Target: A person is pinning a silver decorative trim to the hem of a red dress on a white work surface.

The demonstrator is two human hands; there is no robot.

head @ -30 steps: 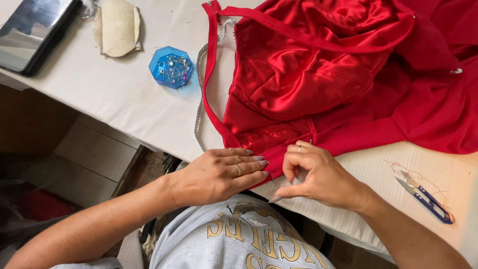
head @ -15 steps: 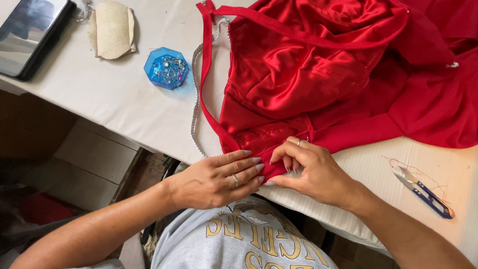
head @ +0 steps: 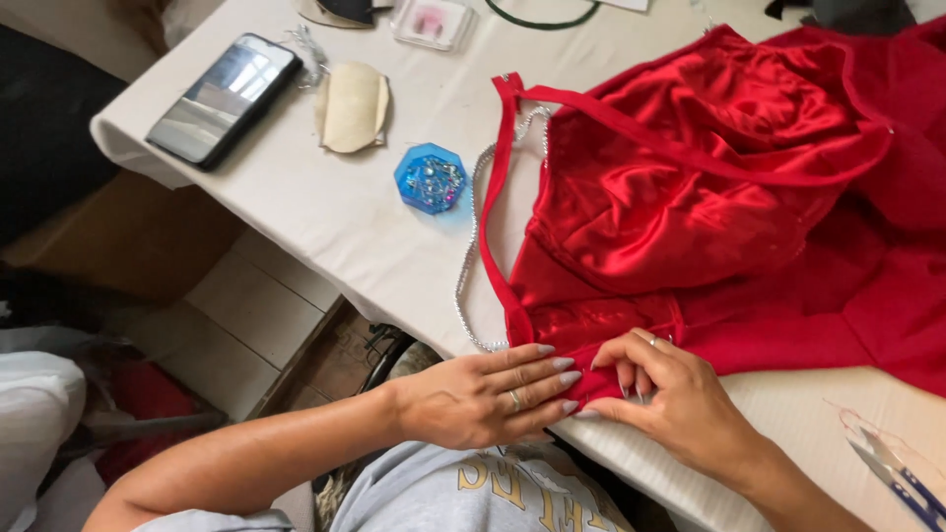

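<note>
Both hands (head: 581, 399) pinching red satin garment (head: 709, 217) — table (head: 325, 207) edge

On the table (head: 325, 207), your garment (head: 709, 197) fills the right half of the frame, its lower edge at the near table edge. Your left hand (head: 483, 399) and right hand (head: 670, 404) lie side by side on that edge, fingertips touching. A bead chain (head: 471, 246) runs along the garment's left side. Left of it sits the pin box (head: 430, 178); farther upper left, a pad (head: 352, 106), then a phone (head: 225, 99). Snips (head: 902, 483) lie at the lower right corner.
</note>
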